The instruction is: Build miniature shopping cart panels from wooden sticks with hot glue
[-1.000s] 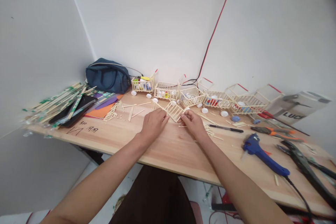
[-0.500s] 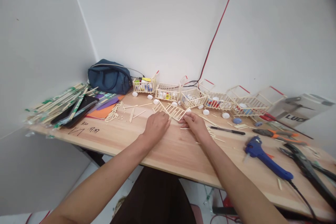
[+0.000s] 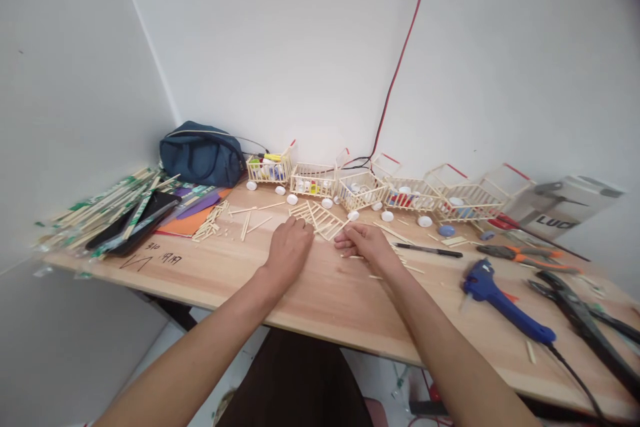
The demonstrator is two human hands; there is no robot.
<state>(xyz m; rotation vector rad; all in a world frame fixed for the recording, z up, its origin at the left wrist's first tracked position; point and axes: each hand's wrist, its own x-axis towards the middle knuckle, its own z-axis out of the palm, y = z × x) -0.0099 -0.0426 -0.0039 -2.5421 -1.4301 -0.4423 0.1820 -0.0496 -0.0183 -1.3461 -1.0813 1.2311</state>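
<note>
A: What is between the person's hands?

B: A small, pale wooden frame (image 3: 327,221), made of thin sticks with bars like a ladder. It is near the middle of the light brown wooden table (image 3: 320,307), with one corner toward the person. Whether it lies flat or is lifted is hard to tell.

A: And the hands?

B: The bare left hand (image 3: 291,247) is curled beside the frame's left side, back facing up. Its fingertips are hidden, so nobody can tell if it has hold of anything. The bare right hand (image 3: 367,243) is half closed, thumb and fingers bent close together at the frame's right corner. It is hard to tell if they pinch it.

A: What is just past the frame?

B: A row of five little carts (image 3: 362,202), made of pale sticks, with red handles and round wheels.

A: And to the sides?

B: A thin black pen (image 3: 429,249) lies by the right hand. Farther right are a blue glue gun (image 3: 510,310) and pliers with orange handles (image 3: 525,255). On the left, short, pale wooden sticks (image 3: 210,222) lie by a flat orange sheet (image 3: 186,223). A dark blue cloth bag (image 3: 203,157) sits behind them.
</note>
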